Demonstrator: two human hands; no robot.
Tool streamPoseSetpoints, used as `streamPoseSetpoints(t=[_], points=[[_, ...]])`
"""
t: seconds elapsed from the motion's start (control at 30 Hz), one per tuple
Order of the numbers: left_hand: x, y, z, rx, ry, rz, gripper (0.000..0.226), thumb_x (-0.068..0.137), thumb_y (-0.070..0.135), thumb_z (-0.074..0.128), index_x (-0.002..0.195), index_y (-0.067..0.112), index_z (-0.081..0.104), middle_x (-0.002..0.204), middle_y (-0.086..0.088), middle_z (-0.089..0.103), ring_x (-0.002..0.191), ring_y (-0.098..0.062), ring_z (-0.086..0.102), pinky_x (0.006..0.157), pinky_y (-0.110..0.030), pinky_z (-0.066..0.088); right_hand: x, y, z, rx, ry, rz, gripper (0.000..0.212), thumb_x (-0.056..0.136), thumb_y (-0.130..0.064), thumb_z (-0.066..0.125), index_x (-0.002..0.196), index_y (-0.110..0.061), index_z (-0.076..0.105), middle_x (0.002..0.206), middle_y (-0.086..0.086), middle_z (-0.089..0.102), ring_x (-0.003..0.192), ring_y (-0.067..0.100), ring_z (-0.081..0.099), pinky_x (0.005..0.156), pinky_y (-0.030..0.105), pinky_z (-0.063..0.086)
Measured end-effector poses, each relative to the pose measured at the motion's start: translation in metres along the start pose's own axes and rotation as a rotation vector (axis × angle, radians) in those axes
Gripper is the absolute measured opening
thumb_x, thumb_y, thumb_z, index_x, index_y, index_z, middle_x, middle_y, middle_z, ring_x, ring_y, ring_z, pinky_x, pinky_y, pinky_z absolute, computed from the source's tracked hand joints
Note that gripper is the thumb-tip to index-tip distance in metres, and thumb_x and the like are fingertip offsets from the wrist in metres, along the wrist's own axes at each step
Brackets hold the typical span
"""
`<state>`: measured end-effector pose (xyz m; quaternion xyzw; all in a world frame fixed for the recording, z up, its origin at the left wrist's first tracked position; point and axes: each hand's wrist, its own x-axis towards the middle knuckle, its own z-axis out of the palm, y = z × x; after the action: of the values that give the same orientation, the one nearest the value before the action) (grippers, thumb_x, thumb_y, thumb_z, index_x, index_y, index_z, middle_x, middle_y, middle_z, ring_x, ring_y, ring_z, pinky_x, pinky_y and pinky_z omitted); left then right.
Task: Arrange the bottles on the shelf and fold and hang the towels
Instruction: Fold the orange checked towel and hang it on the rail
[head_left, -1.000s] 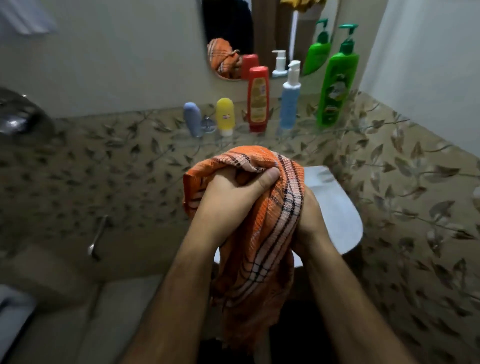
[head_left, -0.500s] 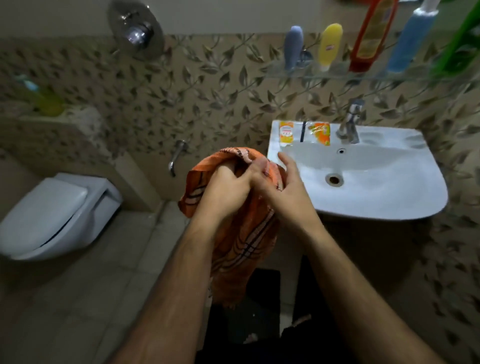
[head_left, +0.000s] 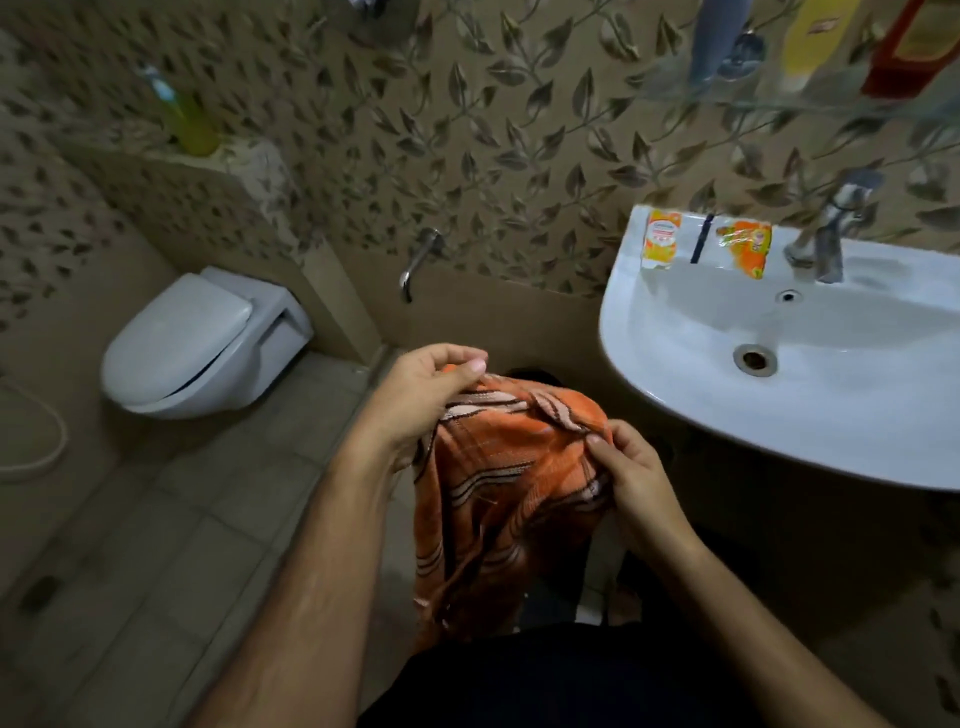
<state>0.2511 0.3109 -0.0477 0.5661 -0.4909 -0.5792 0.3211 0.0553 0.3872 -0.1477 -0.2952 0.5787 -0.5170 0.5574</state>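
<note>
An orange towel (head_left: 498, 483) with dark and pale stripes hangs bunched in front of me, low beside the sink. My left hand (head_left: 421, 395) grips its upper left edge between thumb and curled fingers. My right hand (head_left: 631, 475) pinches its right side, fingers curled into the cloth. At the top right, the bottoms of a blue bottle (head_left: 714, 36), a yellow bottle (head_left: 813, 41) and a red bottle (head_left: 906, 47) show on the glass shelf (head_left: 675, 88); their tops are cut off.
A white sink (head_left: 691, 332) with a tap (head_left: 831, 228) and two orange sachets (head_left: 743, 247) on its rim is at the right. A white toilet (head_left: 192, 343) sits at the left, a yellow-green bottle (head_left: 187, 119) on the ledge above it. A wall spout (head_left: 421, 260) projects between them.
The view has tilted down and the shelf has slid to the top edge. My hands have come apart along the towel, which now hangs lower and spread between them.
</note>
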Motion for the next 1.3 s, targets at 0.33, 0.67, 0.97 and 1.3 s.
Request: streamPoseSetpoints(t=[0.33,0.67,0.97,1.3], points=[[0.022,0.029,0.062,0.021,0.030,0.068,0.019,0.097,0.006,0.053,0.107,0.012,0.068,0.082,0.001,0.070,0.072,-0.006,0.063,0.069,-0.020,0.052,0.063,-0.062,-0.005,-0.206,-0.337,-0.045,0.015,0.079,-0.022,0.053,0.076,-0.027,0.067,0.079,-0.011,0.067,0.082,0.006,0.062,0.078,0.027,0.047],[0.040,0.046,0.106,-0.748,0.112,0.139,0.016,0.090,0.009,0.050,0.099,0.013,0.063,0.076,0.000,0.055,0.068,-0.010,0.049,0.063,-0.021,0.044,0.099,-0.079,-0.012,-0.436,-0.479,-0.129,0.046,0.083,-0.056,0.064,0.114,-0.024,0.051,0.098,-0.012,0.063,0.081,-0.014,0.061,0.071,0.009,0.046],[0.034,0.058,0.077,-0.914,-0.023,0.193,0.022,0.087,0.014,0.051,0.094,0.018,0.072,0.074,0.003,0.058,0.068,-0.005,0.055,0.065,-0.017,0.049,0.111,-0.070,-0.017,-1.054,-0.303,-0.341,0.027,0.078,-0.035,0.060,0.103,-0.025,0.060,0.096,-0.003,0.067,0.089,0.022,0.063,0.070,0.032,0.046],[0.031,0.087,0.040,-0.114,-0.137,0.286,0.017,0.084,0.011,0.066,0.098,0.019,0.070,0.077,-0.005,0.067,0.067,-0.011,0.064,0.065,-0.022,0.054,0.107,-0.124,0.024,-0.286,-0.846,-0.395,0.040,0.088,-0.002,0.063,0.125,0.008,0.053,0.115,0.011,0.064,0.097,0.006,0.065,0.084,0.023,0.051]])
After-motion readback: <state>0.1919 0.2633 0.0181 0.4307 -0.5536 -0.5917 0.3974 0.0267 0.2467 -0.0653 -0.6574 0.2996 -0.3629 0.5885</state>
